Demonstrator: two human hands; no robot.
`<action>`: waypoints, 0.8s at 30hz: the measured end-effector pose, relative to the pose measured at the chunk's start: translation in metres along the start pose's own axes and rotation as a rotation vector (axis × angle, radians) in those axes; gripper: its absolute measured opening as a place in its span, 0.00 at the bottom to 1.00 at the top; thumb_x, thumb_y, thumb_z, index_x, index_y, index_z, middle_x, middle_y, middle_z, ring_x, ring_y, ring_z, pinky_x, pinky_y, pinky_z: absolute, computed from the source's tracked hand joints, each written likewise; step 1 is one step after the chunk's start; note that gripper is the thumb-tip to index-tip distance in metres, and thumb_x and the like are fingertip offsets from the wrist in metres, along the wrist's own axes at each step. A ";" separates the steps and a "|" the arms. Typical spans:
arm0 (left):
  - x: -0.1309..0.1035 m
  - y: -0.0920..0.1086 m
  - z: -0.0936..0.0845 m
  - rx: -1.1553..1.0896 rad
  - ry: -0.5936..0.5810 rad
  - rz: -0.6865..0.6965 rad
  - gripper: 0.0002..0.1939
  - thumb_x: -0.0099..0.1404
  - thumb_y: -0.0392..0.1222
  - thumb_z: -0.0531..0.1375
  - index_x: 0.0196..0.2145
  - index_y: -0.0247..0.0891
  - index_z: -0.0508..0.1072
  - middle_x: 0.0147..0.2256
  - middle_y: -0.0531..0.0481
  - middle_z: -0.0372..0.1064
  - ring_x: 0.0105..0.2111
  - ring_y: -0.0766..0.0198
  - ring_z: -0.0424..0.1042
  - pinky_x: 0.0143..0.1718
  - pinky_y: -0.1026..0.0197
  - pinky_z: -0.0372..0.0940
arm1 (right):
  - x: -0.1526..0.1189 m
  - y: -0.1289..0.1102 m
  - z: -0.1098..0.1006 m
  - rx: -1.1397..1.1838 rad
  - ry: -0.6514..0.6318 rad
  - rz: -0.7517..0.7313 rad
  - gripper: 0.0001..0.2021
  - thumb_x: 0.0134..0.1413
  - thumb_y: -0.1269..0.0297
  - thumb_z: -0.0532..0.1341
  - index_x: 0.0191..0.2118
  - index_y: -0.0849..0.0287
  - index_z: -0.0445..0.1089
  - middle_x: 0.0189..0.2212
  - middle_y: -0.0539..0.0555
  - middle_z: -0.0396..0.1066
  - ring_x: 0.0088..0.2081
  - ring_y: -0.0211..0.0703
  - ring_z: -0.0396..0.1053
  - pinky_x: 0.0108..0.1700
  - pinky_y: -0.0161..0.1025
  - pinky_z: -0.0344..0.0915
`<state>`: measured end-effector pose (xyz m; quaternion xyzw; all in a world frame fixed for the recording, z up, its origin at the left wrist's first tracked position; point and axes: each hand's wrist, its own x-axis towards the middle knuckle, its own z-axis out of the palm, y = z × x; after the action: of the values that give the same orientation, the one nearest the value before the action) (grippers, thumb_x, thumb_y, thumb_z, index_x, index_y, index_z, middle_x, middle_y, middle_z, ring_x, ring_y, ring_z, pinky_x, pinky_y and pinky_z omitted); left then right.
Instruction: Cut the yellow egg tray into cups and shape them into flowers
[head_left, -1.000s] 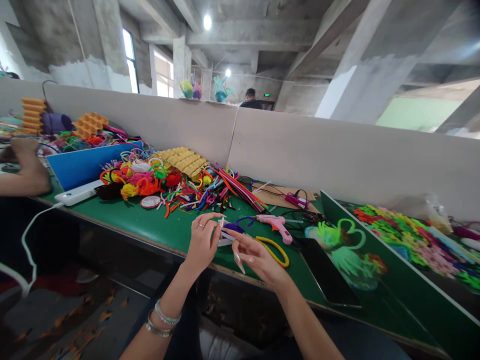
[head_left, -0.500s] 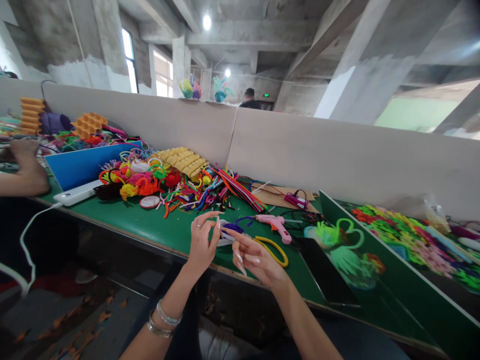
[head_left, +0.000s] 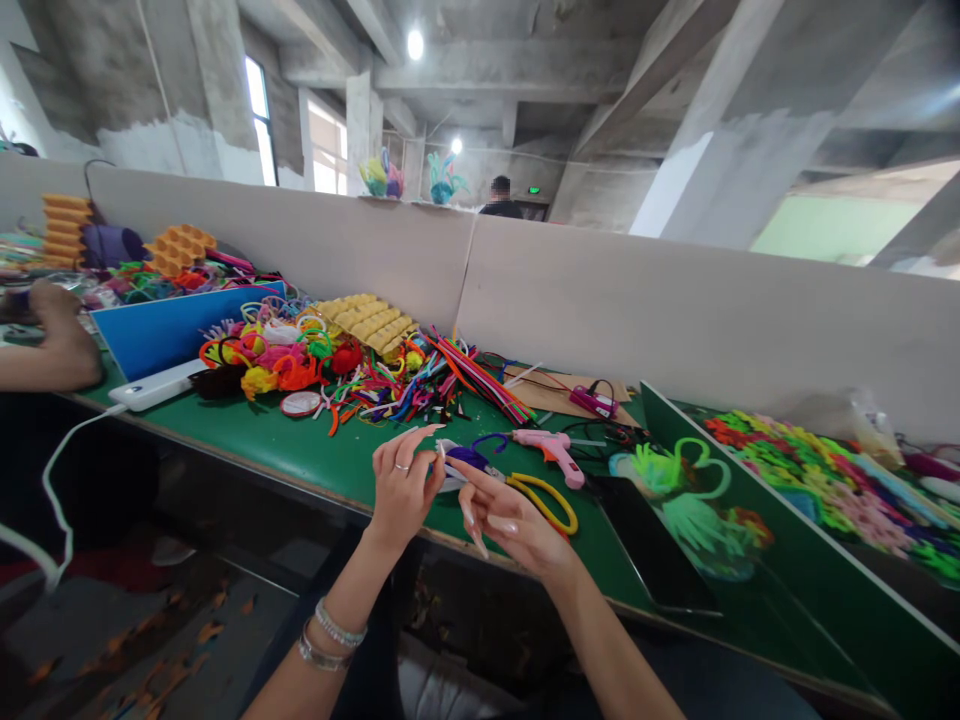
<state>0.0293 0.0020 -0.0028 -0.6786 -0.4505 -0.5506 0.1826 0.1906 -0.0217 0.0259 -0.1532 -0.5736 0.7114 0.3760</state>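
My left hand (head_left: pixel 405 482) is raised over the front edge of the green table, thumb and index finger pinched together. Whatever lies between them is too small to make out. The index finger of my right hand (head_left: pixel 517 522) stretches to those fingertips, its other fingers loosely bent and apart. Just behind the hands is a purple fuzzy pipe-cleaner piece (head_left: pixel 491 441) with something whitish beside it, partly covered. Yellow-handled scissors (head_left: pixel 556 498) rest close to my right hand. Beyond them lies a pink glue gun (head_left: pixel 553 452).
A black tablet (head_left: pixel 651 545) lies right of the scissors, beside green fuzzy figures (head_left: pixel 694 515). Pipe cleaners (head_left: pixel 480 375) and colourful fuzzy pieces (head_left: pixel 292 360) pile up behind. A white power strip (head_left: pixel 161 387) and blue divider (head_left: pixel 180 325) stand left, near another person's arm (head_left: pixel 56 345).
Both hands stay fingertip to fingertip with small finger movements. My left hand has turned slightly, its fingers shifting a little left. The other person's hand at far left moved slightly.
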 end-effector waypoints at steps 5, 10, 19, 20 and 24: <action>-0.005 0.004 0.003 0.028 0.055 0.049 0.02 0.59 0.38 0.56 0.30 0.41 0.69 0.43 0.46 0.68 0.43 0.59 0.64 0.44 0.54 0.55 | 0.001 0.006 0.000 0.020 0.003 -0.018 0.31 0.43 0.59 0.63 0.55 0.53 0.57 0.31 0.50 0.59 0.28 0.34 0.59 0.25 0.31 0.59; -0.005 0.005 0.003 -0.047 0.042 -0.015 0.05 0.59 0.41 0.56 0.32 0.42 0.71 0.45 0.45 0.67 0.44 0.58 0.64 0.45 0.53 0.55 | -0.001 0.001 -0.001 -0.010 0.046 -0.003 0.32 0.42 0.58 0.64 0.55 0.54 0.58 0.31 0.50 0.58 0.28 0.34 0.57 0.26 0.31 0.58; 0.001 -0.004 -0.002 -0.126 0.006 -0.097 0.05 0.61 0.38 0.52 0.33 0.39 0.68 0.45 0.44 0.66 0.45 0.58 0.63 0.46 0.52 0.55 | -0.001 -0.001 -0.004 -0.029 0.092 -0.019 0.32 0.41 0.56 0.63 0.56 0.54 0.57 0.30 0.50 0.57 0.26 0.33 0.54 0.25 0.31 0.57; 0.002 -0.003 -0.003 -0.129 -0.025 -0.113 0.06 0.62 0.37 0.51 0.33 0.39 0.68 0.45 0.45 0.66 0.46 0.58 0.63 0.47 0.52 0.54 | -0.001 -0.001 -0.004 -0.028 0.087 -0.018 0.33 0.41 0.56 0.63 0.56 0.54 0.57 0.30 0.50 0.57 0.26 0.34 0.55 0.25 0.31 0.57; 0.005 0.002 -0.005 -0.135 -0.119 -0.148 0.07 0.62 0.40 0.51 0.32 0.40 0.68 0.46 0.45 0.65 0.46 0.57 0.61 0.47 0.52 0.52 | -0.001 -0.002 -0.002 -0.018 0.059 -0.007 0.33 0.42 0.57 0.63 0.56 0.54 0.56 0.30 0.50 0.57 0.28 0.34 0.56 0.26 0.31 0.58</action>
<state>0.0283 -0.0013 0.0037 -0.6857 -0.4713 -0.5505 0.0685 0.1929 -0.0208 0.0268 -0.1756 -0.5692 0.7001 0.3938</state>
